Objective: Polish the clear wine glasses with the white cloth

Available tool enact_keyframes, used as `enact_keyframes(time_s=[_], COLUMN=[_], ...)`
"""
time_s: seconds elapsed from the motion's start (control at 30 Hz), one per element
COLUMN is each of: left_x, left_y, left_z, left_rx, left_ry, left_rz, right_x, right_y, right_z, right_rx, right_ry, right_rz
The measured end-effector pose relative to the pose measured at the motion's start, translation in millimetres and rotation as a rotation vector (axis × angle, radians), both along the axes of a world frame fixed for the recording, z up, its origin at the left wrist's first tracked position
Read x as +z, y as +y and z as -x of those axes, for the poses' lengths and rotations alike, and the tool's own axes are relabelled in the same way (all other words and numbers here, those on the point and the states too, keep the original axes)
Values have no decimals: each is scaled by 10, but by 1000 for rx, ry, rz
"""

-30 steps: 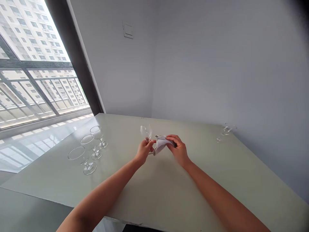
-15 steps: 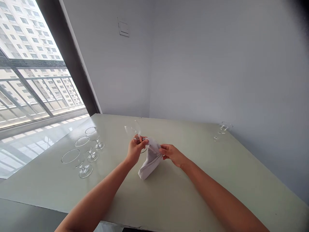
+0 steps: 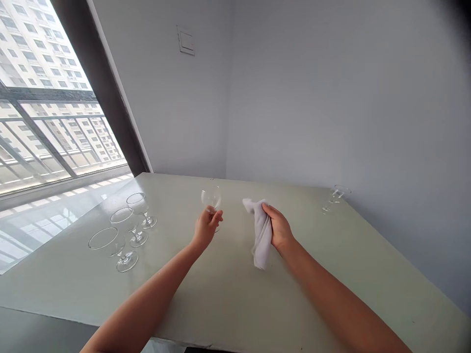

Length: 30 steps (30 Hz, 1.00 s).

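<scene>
Grips a glass [image 3: 211, 197] in the left hand [image 3: 206, 228], bowl uppermost, with fingers closed low down around the stem. Shows part of the foot below and just beside that hand; cannot tell whether it touches the tabletop [image 3: 235, 304]. Holds a cloth [image 3: 262, 235] in the right hand [image 3: 280, 228], with thumb and fingers closed on the right side of the fabric near its upper part. Bunched and folded, hanging downward, slightly blurred at the edges. Held apart from the glass, with bare tabletop between. Cannot tell how the fingers behind the cloth are placed, being hidden.

To the left, standing upright on the tabletop in a slanting row: three glasses [image 3: 131, 227], clear, stemmed, set near one another, well apart from the left hand. At the far right, near the tabletop edge and the wall [image 3: 312, 98]: a fifth glass [image 3: 334, 197], clear, too small for detail. Noted beyond: a switch [image 3: 186, 43] on the wall, and a window [image 3: 55, 108] at the left.
</scene>
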<state>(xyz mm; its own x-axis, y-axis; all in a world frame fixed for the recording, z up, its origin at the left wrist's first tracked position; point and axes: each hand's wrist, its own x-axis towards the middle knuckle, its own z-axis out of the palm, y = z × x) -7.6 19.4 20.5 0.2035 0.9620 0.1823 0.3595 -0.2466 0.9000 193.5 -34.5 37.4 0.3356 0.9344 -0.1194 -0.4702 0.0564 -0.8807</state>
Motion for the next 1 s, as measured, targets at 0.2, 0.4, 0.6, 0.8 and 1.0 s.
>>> enact_keyframes(time_s=[0.2,0.4,0.6,0.8,1.0], left_x=[-166,-240,-223,-239,-241], left_y=[-17,-14,32,31,21], left_z=[-49,-44,12,14,-1], left_rx=[-33,-53,-20,-93,-181], left_ry=[289,558,623,639,639], left_rz=[-188,-479,-713,-848,-909], right_x=[63,91,47,118,38], right_y=[9,-174,-283,-275,-257], right_z=[-89,165,298,190,203], right_rx=[-102,-25,368,657,613], right_ry=[-94,-392,-756,-568,-621], right_rz=[-96,-195,-131,-74,-4])
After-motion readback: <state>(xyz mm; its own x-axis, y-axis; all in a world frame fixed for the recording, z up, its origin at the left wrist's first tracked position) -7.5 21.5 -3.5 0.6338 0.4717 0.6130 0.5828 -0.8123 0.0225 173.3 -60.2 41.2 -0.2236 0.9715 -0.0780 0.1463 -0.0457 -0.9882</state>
